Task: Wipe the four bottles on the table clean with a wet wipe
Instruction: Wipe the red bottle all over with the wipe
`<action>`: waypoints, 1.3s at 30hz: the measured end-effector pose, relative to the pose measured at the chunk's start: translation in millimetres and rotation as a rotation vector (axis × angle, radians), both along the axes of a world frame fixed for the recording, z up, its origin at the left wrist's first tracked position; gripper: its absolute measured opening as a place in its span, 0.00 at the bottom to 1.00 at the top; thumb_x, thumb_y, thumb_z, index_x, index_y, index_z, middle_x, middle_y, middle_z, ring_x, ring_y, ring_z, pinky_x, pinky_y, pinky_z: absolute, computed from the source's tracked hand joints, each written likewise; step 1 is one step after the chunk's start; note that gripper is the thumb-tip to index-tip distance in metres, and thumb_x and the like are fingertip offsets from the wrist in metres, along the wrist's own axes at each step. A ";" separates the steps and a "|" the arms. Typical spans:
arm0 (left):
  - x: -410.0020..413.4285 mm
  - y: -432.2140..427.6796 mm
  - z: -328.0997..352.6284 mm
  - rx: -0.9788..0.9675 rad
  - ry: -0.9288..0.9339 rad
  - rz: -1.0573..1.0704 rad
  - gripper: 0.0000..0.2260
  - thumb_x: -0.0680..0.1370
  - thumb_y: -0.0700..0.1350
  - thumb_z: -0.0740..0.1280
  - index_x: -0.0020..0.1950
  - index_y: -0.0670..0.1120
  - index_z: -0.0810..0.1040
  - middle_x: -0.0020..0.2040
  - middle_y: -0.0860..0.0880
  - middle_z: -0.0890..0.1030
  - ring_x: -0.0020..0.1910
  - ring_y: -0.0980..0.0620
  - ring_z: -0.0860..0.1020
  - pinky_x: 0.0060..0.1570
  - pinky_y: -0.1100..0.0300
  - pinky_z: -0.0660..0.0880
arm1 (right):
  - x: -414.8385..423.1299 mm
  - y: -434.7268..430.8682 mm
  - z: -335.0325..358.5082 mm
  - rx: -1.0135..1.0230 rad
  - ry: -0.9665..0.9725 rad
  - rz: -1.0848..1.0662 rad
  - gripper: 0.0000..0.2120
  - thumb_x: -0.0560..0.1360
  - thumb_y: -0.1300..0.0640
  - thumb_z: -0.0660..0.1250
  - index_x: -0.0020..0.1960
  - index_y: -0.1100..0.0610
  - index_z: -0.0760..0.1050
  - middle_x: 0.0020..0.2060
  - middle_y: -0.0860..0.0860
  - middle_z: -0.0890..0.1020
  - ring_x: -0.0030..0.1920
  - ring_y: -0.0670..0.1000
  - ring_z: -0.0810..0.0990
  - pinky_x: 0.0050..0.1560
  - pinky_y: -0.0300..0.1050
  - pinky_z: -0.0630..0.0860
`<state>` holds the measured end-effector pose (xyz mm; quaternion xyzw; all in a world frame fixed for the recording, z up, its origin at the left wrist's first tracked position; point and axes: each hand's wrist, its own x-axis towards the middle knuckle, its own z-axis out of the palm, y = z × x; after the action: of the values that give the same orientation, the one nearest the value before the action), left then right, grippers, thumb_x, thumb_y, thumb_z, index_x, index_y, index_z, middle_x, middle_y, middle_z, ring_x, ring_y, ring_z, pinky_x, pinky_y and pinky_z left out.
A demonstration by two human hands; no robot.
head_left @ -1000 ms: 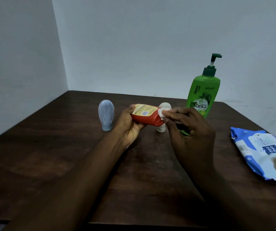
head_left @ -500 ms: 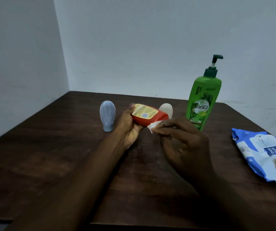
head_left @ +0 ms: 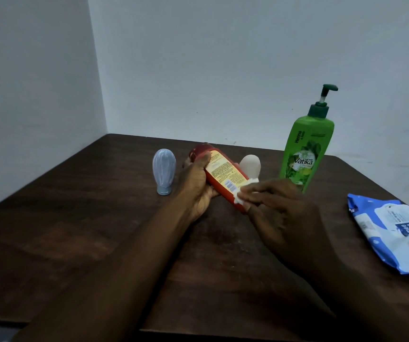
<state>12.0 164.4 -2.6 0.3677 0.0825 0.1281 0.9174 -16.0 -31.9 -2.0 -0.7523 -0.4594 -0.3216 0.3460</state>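
While left grip (head_left: 197, 190) is clasping red yellow-labelled plastic bottle (head_left: 223, 172), right grip (head_left: 279, 213) is pinching white wet wipe (head_left: 242, 193) against it.

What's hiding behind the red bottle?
A small white bottle stands on the table behind the red bottle. Only its rounded top shows. Its lower part is covered by the red bottle and the white wipe that the right hand holds against it.

cream bottle (head_left: 250, 165): base hidden | wipes pack (head_left: 393, 233): cut off right
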 end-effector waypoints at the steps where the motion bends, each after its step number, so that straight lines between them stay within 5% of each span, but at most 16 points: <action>1: -0.3 0.4 0.3 0.013 0.013 0.005 0.19 0.83 0.47 0.63 0.73 0.46 0.64 0.63 0.35 0.80 0.57 0.35 0.83 0.53 0.32 0.78 | -0.1 -2.0 -2.1 -0.025 -0.006 0.003 0.10 0.74 0.60 0.74 0.55 0.56 0.85 0.53 0.48 0.84 0.56 0.45 0.80 0.59 0.35 0.75; 4: -1.1 1.7 0.2 0.110 0.069 0.015 0.21 0.83 0.56 0.59 0.71 0.44 0.70 0.62 0.37 0.81 0.60 0.37 0.81 0.61 0.31 0.74 | 0.5 -5.4 -4.9 -0.094 0.005 0.007 0.13 0.70 0.60 0.75 0.54 0.56 0.85 0.53 0.48 0.85 0.55 0.44 0.80 0.58 0.31 0.75; 9: -6.5 0.7 3.0 0.213 0.044 -0.047 0.26 0.83 0.60 0.55 0.69 0.42 0.74 0.63 0.38 0.81 0.63 0.37 0.79 0.64 0.33 0.73 | 7.2 3.1 0.7 -0.193 -0.001 -0.002 0.16 0.67 0.66 0.78 0.53 0.54 0.85 0.51 0.49 0.86 0.53 0.44 0.81 0.54 0.40 0.79; 14: -12.7 -2.6 8.7 0.325 -0.051 -0.180 0.27 0.84 0.61 0.51 0.67 0.43 0.76 0.64 0.42 0.81 0.63 0.43 0.80 0.63 0.36 0.74 | 23.9 16.6 19.7 -0.088 -0.004 0.026 0.12 0.70 0.67 0.76 0.53 0.57 0.85 0.51 0.50 0.86 0.53 0.41 0.79 0.60 0.28 0.72; 17: -16.2 -2.2 10.8 0.374 -0.079 -0.208 0.27 0.84 0.62 0.51 0.68 0.45 0.76 0.64 0.41 0.82 0.62 0.41 0.80 0.61 0.36 0.75 | 31.4 28.7 31.1 -0.032 -0.024 0.007 0.12 0.72 0.66 0.75 0.54 0.58 0.85 0.52 0.52 0.86 0.53 0.46 0.82 0.58 0.40 0.79; 21: -21.5 -2.7 16.1 0.459 -0.113 -0.170 0.24 0.84 0.61 0.50 0.69 0.49 0.75 0.63 0.40 0.81 0.63 0.41 0.80 0.60 0.37 0.77 | 37.5 41.9 47.6 0.067 -0.065 -0.009 0.09 0.73 0.63 0.74 0.54 0.58 0.85 0.51 0.51 0.84 0.51 0.42 0.80 0.54 0.30 0.75; 28: -25.3 -1.4 18.9 0.454 -0.166 -0.158 0.19 0.85 0.57 0.51 0.60 0.50 0.79 0.48 0.48 0.87 0.50 0.51 0.85 0.49 0.52 0.81 | 32.8 58.5 49.3 0.028 -0.159 0.018 0.10 0.72 0.66 0.74 0.52 0.58 0.86 0.47 0.51 0.86 0.52 0.52 0.81 0.53 0.45 0.78; 34: -27.7 -5.8 22.2 0.410 -0.192 -0.187 0.26 0.84 0.59 0.49 0.72 0.45 0.74 0.57 0.42 0.84 0.57 0.46 0.83 0.52 0.54 0.82 | 33.5 50.0 47.3 0.079 -0.139 -0.001 0.08 0.73 0.63 0.74 0.51 0.58 0.85 0.48 0.51 0.85 0.53 0.50 0.80 0.53 0.41 0.77; 39: -28.2 -5.9 22.4 0.467 -0.149 -0.173 0.29 0.84 0.61 0.47 0.73 0.45 0.72 0.65 0.41 0.81 0.64 0.44 0.80 0.65 0.44 0.76 | 41.7 33.9 40.7 0.217 0.103 -0.046 0.08 0.74 0.60 0.75 0.53 0.55 0.85 0.48 0.47 0.84 0.50 0.40 0.82 0.49 0.30 0.77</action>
<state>-16.2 158.6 19.9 0.5649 -0.0491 0.0916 0.8186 25.8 2.0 38.8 -0.7364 -0.3862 -0.3379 0.4410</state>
